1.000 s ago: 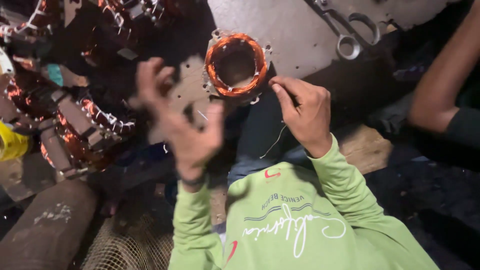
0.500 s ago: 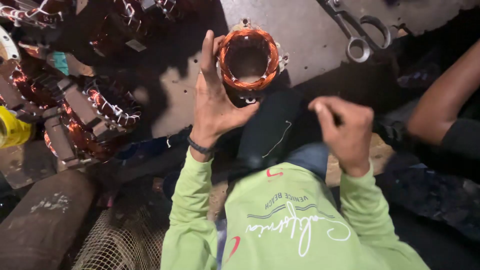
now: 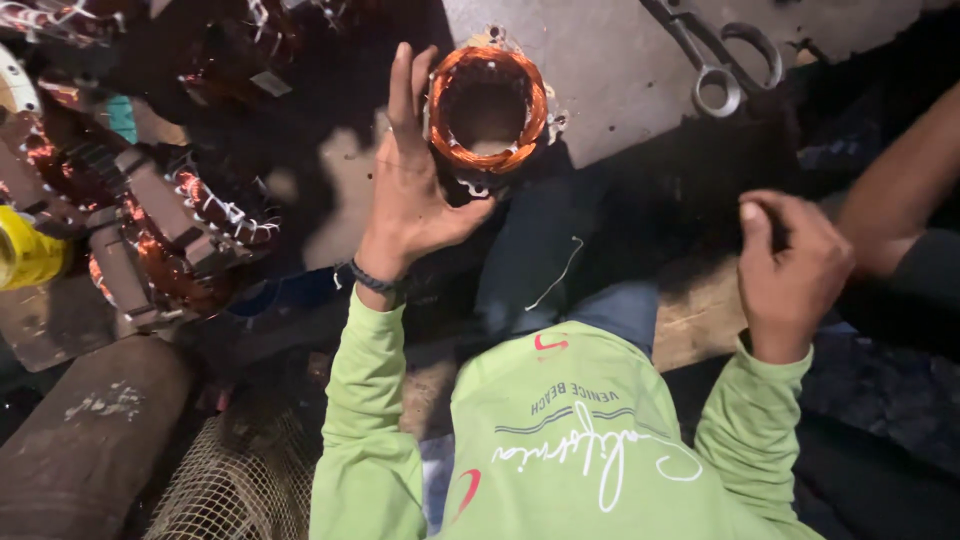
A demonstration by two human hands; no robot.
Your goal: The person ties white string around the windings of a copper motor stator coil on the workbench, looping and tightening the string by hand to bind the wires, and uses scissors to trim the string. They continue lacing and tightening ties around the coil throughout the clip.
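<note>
A ring-shaped copper wire coil with white binding thread lies on the grey floor ahead of me. My left hand rests against its left side, palm toward me, fingers raised and apart. My right hand is off to the right, away from the coil, with thumb and fingers pinched shut; whether a thin wire is in it I cannot tell. A short white thread lies on my dark trouser leg between the hands. I wear a lime-green long-sleeved shirt.
Several wound copper motor stators are piled at the left, beside a yellow object. Metal scissors lie at the upper right. Another person's arm reaches in at the right. A rusty pipe and wire mesh sit lower left.
My left hand rose from mid-air to the coil's left side. My right hand left the coil and pulled away to the right, closing into a pinch.
</note>
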